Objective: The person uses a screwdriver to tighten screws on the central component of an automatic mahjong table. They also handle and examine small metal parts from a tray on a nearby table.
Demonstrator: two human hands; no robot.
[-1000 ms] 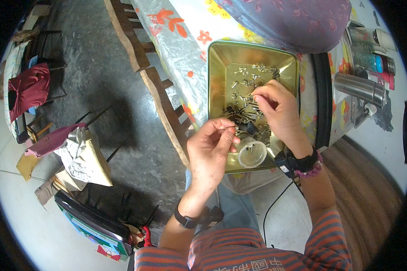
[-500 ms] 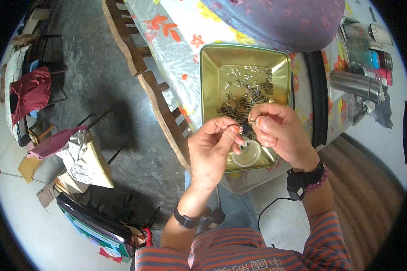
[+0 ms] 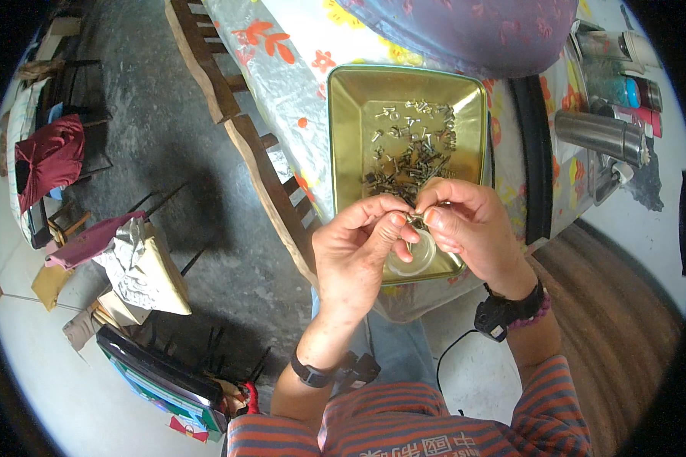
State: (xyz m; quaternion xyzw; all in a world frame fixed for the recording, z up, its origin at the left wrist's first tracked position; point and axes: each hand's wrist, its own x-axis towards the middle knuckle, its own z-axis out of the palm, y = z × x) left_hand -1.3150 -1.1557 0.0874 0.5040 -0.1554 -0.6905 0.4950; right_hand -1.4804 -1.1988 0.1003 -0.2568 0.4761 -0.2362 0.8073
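Note:
A rectangular gold-coloured tin (image 3: 351,137) lies on the table with many small metal screws (image 3: 415,164) scattered over its bottom. Above its near end, my left hand (image 3: 354,247) pinches a small metal piece between thumb and index finger. Facing it, my right hand (image 3: 469,228) is also closed in a pinch on a tiny metal piece. The fingertips of both hands meet, and the pieces are too small and covered to tell their exact kind. Below the fingers, a round clear plastic dish (image 3: 423,263) sits in the tin's near end, partly hidden by my hands.
The table has a flowered plastic cover (image 3: 282,91). A purple patterned cloth thing (image 3: 472,30) stands beyond the tin. To the right are a black strip (image 3: 533,167), a steel flask (image 3: 598,137) and several cups. A wooden slatted bench (image 3: 263,179) runs along the left.
My right hand has moved left and slightly down, bringing its fingertips against those of my left hand. The tin appears a little higher and further left in view.

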